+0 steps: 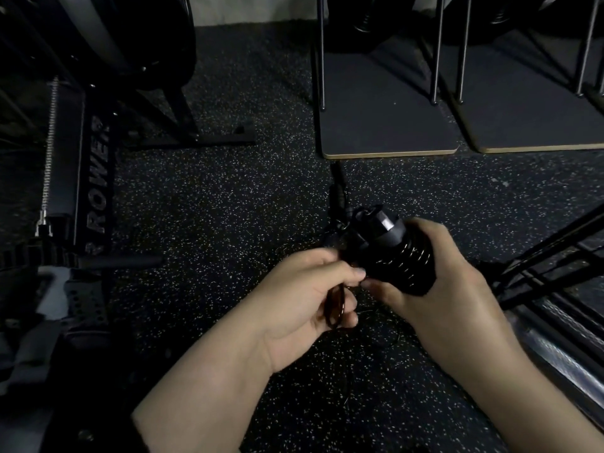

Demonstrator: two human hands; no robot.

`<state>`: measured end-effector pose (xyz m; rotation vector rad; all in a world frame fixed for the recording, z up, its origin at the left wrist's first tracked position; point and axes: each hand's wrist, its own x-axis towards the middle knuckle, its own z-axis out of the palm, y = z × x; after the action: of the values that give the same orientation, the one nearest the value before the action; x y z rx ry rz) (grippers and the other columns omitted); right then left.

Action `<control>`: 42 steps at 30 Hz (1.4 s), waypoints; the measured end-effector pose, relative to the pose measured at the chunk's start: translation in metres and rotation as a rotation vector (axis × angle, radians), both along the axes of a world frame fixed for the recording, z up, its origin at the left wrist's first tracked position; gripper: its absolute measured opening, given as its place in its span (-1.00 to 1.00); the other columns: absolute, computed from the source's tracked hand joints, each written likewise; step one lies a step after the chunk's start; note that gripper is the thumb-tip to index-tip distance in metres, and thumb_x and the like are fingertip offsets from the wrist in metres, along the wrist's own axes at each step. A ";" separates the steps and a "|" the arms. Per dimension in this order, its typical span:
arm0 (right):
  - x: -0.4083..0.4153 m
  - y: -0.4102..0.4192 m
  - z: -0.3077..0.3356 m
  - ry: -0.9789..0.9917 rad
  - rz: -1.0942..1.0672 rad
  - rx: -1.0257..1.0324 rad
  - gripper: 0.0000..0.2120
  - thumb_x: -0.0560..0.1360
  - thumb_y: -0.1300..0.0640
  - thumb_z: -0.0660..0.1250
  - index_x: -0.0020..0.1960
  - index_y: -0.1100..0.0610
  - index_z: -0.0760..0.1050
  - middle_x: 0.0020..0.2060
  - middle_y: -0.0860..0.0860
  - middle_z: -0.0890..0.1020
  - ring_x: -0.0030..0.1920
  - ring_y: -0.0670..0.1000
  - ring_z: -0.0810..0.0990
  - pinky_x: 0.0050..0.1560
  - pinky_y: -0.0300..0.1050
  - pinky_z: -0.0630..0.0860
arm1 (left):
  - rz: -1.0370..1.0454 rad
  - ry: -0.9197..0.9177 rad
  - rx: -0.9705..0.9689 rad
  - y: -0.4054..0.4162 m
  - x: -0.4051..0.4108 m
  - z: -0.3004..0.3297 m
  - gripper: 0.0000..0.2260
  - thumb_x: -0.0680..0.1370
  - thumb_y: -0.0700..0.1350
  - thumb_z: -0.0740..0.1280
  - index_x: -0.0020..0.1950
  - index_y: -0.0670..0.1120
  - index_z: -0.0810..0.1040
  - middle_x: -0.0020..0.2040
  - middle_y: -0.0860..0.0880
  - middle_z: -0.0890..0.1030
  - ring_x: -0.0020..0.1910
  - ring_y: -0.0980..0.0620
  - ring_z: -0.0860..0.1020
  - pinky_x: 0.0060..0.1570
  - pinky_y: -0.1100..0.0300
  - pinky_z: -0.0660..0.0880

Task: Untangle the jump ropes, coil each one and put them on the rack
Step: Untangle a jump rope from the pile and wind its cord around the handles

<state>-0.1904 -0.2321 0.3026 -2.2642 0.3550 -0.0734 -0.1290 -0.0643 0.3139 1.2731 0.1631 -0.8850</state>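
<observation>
Head view, hands hiding dark rope

Open speckled black rubber floor gives free passage centre and fwd, btwn obstacles on both sides. Left: black rower machine frame w/ white "ROWER" lettering — its flat black metal foot bar juts into the open floor. Ahead-right: two dark flat boards w/ pale wood edges, thin upright metal rods standing on them. Right: slanted black metal bars — these block passage near the right hand.
</observation>
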 end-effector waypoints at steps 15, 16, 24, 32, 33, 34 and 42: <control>-0.001 0.009 -0.002 -0.010 0.162 0.251 -0.59 0.44 -0.17 0.41 0.14 -0.45 0.26 -0.11 -0.27 0.67 -0.25 -0.12 0.65 -0.23 -0.02 0.59 | 0.301 0.088 0.072 -0.014 -0.006 0.011 -0.76 0.69 -0.12 0.21 0.01 -0.18 0.63 -0.32 -0.10 0.53 -0.45 0.05 0.44 -0.50 0.17 0.45; 0.000 0.007 -0.003 -0.011 0.151 0.238 -0.60 0.46 -0.18 0.40 0.15 -0.45 0.27 -0.13 -0.29 0.67 -0.26 -0.14 0.65 -0.26 -0.10 0.55 | 0.273 0.044 0.080 -0.015 -0.007 0.010 -0.75 0.71 -0.06 0.20 0.05 -0.16 0.62 -0.29 -0.12 0.55 -0.44 0.03 0.45 -0.47 0.15 0.49; 0.001 0.007 -0.001 -0.016 0.082 0.299 -0.64 0.40 -0.28 0.37 0.16 -0.41 0.36 -0.12 -0.26 0.70 -0.22 0.00 0.70 -0.17 0.09 0.66 | -0.129 -0.772 0.466 -0.008 -0.020 0.002 -0.36 0.54 0.35 -0.07 0.62 0.25 0.18 0.34 -0.16 0.55 0.31 -0.06 0.53 0.20 0.21 0.51; 0.001 0.001 0.005 0.019 0.127 0.414 -0.67 0.42 -0.25 0.37 0.17 -0.31 0.45 -0.15 -0.18 0.72 -0.26 -0.16 0.66 -0.25 -0.18 0.50 | -0.050 -1.084 0.575 -0.005 -0.009 -0.011 -0.61 0.62 0.10 0.27 0.44 0.08 0.52 -0.15 0.18 0.57 -0.10 0.28 0.54 -0.05 0.47 0.41; 0.000 0.000 0.006 0.021 0.129 0.432 -0.63 0.38 -0.28 0.34 0.18 -0.32 0.44 -0.15 -0.19 0.72 -0.25 -0.18 0.65 -0.24 -0.23 0.48 | -0.017 -1.118 0.586 -0.005 -0.009 -0.012 -0.63 0.61 0.10 0.28 0.38 0.04 0.57 -0.17 0.22 0.54 -0.09 0.26 0.54 -0.04 0.45 0.42; 0.000 0.001 0.007 0.023 0.128 0.455 -0.60 0.36 -0.29 0.34 0.19 -0.32 0.43 -0.14 -0.21 0.72 -0.24 -0.19 0.66 -0.22 -0.24 0.48 | 0.015 -1.146 0.593 -0.005 -0.008 -0.012 -0.65 0.60 0.10 0.29 0.32 0.00 0.61 -0.14 0.24 0.53 -0.06 0.27 0.53 -0.02 0.44 0.43; -0.002 0.002 0.012 -0.015 0.068 0.533 -0.66 0.34 -0.29 0.39 0.09 -0.32 0.47 -0.10 -0.25 0.71 -0.18 -0.18 0.69 -0.15 -0.10 0.53 | 0.101 -1.241 0.614 -0.008 -0.011 -0.013 -0.70 0.63 0.10 0.24 0.19 -0.05 0.61 0.07 0.15 0.58 0.10 0.20 0.53 0.13 0.35 0.45</control>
<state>-0.1920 -0.2299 0.3151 -1.7451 0.2525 0.0373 -0.1397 -0.0720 0.3006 2.1490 -0.5222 0.1867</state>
